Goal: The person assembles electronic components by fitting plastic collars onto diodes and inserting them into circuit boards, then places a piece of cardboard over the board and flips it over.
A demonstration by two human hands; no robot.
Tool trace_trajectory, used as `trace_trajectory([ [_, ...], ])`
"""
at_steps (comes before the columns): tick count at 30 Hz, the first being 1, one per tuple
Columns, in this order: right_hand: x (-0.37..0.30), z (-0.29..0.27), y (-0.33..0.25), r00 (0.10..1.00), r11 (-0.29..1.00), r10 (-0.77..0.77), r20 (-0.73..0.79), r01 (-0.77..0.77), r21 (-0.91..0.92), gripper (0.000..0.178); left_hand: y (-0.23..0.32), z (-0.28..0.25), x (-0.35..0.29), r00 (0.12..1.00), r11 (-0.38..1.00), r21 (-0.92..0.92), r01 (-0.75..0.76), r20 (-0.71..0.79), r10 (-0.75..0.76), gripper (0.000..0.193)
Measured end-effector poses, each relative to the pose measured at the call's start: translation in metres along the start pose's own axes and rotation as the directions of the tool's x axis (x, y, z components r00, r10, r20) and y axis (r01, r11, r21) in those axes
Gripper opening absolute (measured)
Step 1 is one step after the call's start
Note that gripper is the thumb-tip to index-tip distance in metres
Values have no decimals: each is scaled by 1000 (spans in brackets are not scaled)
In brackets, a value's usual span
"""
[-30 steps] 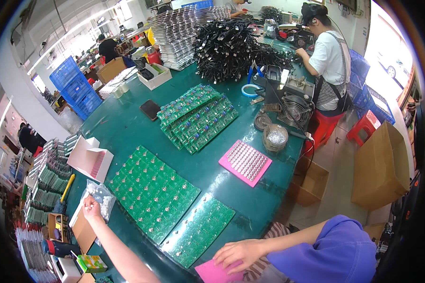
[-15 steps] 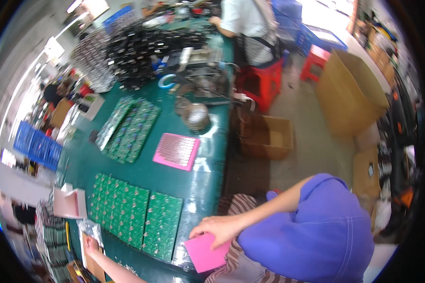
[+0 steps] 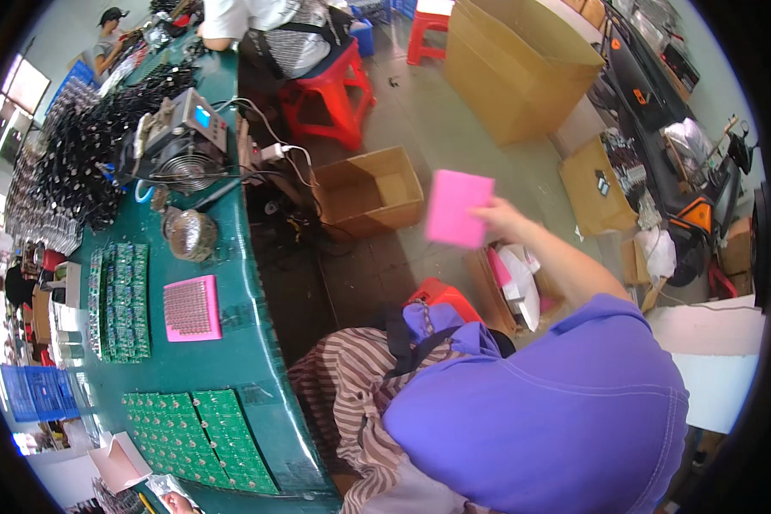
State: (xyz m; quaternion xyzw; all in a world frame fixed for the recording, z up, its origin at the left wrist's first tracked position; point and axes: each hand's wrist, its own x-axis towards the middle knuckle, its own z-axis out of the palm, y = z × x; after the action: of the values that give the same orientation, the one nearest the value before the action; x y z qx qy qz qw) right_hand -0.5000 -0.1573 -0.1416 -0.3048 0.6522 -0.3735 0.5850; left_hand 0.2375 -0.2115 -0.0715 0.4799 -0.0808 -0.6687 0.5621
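Note:
A flat pink foam pad (image 3: 459,208) is held out over the floor by my right hand (image 3: 499,219), fingers closed on its right edge. At the lower left, my left hand (image 3: 177,504) shows only in part, its fingers curled beside a clear plastic bag (image 3: 164,485); what they hold is hidden. Two green circuit-board panels (image 3: 231,441) lie side by side on the green table (image 3: 257,360). Farther up the table lies another pink pad (image 3: 212,325) covered with rows of small metal parts (image 3: 187,308). More populated boards (image 3: 128,300) lie to its left.
Below the pad stands an opened carton (image 3: 488,291) with white plastic in it. Another carton (image 3: 368,227) sits by the table, near a red stool (image 3: 343,103). A soldering station (image 3: 184,137) and black cables (image 3: 86,154) occupy the far table. A person (image 3: 274,34) sits there.
My right hand has carried the pink pad from the table's near edge out over the floor, away to the right. The view has swung rightward, leaving my left hand at the lower rim.

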Motion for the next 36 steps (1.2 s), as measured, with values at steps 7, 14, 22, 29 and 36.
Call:
trace_trajectory([
  [7, -58, -208, 190, 794, 817, 128, -594, -424, -391, 36, -50, 46, 20, 992, 993, -50, 106, 69, -103, 17],
  [14, -46, -199, 232, 702, 488, 184, -688, -673, -556, 48, -102, 81, 41, 978, 976, -110, 187, 114, -174, 18],
  [22, 36, -182, 215, 690, 443, 330, -644, -716, -540, 39, -100, 79, 28, 988, 964, -233, 131, 111, -107, 18],
  [29, 121, -68, 120, 955, 644, -91, -283, -161, -748, 41, -18, -84, -221, 882, 746, -473, -470, -210, 422, 19],
  [36, 137, 139, -110, 596, 495, -795, 110, 743, -450, 22, -60, -78, -339, 745, 311, -678, -666, -589, 312, 16],
])
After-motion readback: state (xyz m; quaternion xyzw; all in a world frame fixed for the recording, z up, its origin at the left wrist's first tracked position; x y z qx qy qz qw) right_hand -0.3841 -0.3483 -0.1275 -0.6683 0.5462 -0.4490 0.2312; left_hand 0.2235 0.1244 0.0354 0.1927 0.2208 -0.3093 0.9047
